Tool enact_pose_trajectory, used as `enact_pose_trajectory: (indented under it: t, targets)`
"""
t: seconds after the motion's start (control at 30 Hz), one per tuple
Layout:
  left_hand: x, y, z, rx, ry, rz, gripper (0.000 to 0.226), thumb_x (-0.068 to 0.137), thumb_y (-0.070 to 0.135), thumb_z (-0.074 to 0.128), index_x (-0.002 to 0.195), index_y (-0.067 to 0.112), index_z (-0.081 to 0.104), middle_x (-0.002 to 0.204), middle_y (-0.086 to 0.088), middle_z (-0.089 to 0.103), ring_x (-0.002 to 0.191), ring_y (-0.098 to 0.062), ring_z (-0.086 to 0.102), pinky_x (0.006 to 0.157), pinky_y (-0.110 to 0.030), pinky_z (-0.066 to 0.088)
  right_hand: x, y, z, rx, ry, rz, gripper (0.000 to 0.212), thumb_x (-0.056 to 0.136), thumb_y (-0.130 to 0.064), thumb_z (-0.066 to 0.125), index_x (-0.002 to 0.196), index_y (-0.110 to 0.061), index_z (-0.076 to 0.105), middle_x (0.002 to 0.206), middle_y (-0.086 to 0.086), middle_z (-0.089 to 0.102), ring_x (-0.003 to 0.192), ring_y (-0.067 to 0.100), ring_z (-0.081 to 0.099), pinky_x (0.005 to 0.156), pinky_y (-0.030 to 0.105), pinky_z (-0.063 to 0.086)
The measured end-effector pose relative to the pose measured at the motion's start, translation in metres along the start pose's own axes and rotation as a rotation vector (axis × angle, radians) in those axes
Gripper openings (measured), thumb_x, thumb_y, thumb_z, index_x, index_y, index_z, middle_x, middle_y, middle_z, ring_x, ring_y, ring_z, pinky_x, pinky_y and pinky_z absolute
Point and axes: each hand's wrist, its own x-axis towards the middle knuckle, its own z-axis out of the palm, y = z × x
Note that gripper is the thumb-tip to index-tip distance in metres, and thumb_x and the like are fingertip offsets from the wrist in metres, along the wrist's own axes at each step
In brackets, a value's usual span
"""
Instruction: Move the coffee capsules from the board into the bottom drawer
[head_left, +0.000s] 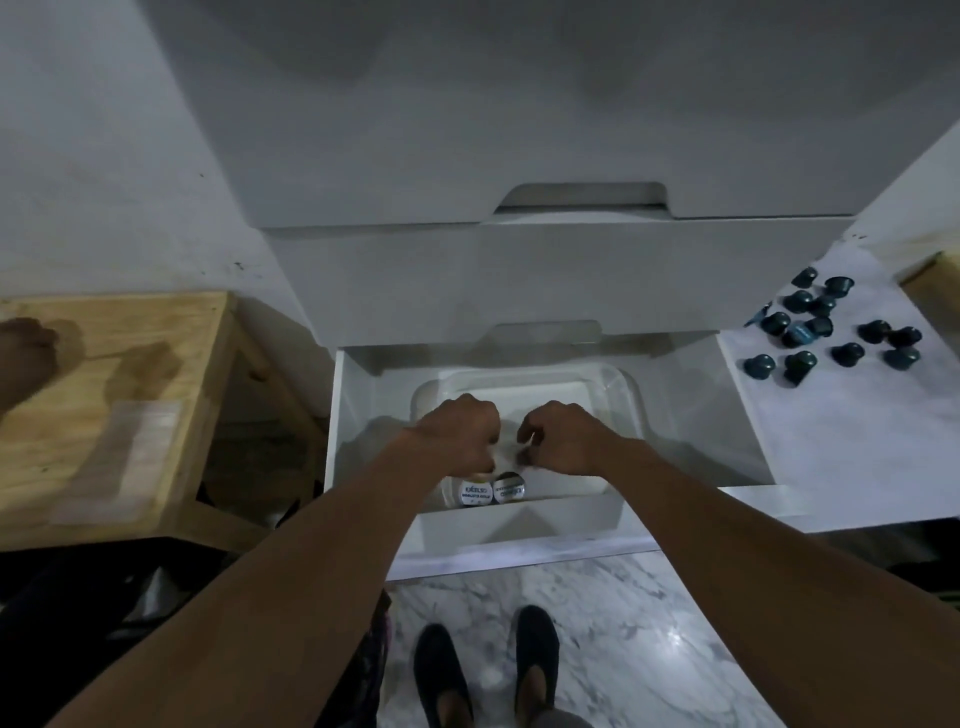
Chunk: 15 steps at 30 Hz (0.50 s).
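Both hands over the open bottom drawer (363, 415): left hand (457, 434) curled, contents unclear; right hand (558, 439) pinching a small dark object, seemingly a capsule. Remaining coffee capsules (826, 330) lie on the board (831, 441), up-right, nearer the right hand.

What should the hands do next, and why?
Probably let go of whatever they are setting down, then the right hand goes back to the board for more. Both hands, left hand too, are curled over the clear tub in the open bottom drawer, where two capsules already lie, while many dark capsules wait on the board.
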Motion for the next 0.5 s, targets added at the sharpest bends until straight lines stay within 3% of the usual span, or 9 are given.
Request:
enact_pose_trajectory:
  t: [0.17, 0.33, 0.5]
  targets:
    - [-0.012, 0.029, -0.026, 0.015, 0.395, 0.029, 0.034, 0.088, 0.023, 0.057, 0.119, 0.011, 0.051, 0.120, -0.011, 0.055, 0.110, -0.032, 0.055, 0.088, -0.043, 0.049, -0.038, 0.009, -0.021, -0.061, 0.468, 0.030, 0.039, 0.089, -0.033, 0.061, 0.124, -0.017, 0.057, 0.128, 0.008, 0.057, 0.117, 0.025, 0.054, 0.099, 0.032, 0.040]
    - [-0.021, 0.081, -0.035, 0.021, 0.640, 0.181, 0.035, 0.088, 0.026, 0.056, 0.117, 0.010, 0.050, 0.119, -0.011, 0.051, 0.108, -0.031, 0.052, 0.088, -0.043, 0.048, -0.088, 0.044, -0.051, -0.119, 0.725, -0.037, 0.039, 0.088, -0.030, 0.062, 0.121, -0.011, 0.057, 0.122, 0.012, 0.059, 0.112, 0.032, 0.055, 0.096, 0.038, 0.045]
    - [-0.021, 0.156, -0.028, 0.123, 0.734, 0.288, 0.032, 0.079, 0.022, 0.062, 0.106, 0.005, 0.059, 0.102, -0.015, 0.060, 0.091, -0.035, 0.060, 0.074, -0.040, 0.053, -0.143, 0.101, -0.072, -0.114, 0.804, 0.005, 0.040, 0.088, -0.031, 0.062, 0.123, -0.011, 0.057, 0.120, 0.013, 0.057, 0.110, 0.031, 0.054, 0.091, 0.037, 0.045]
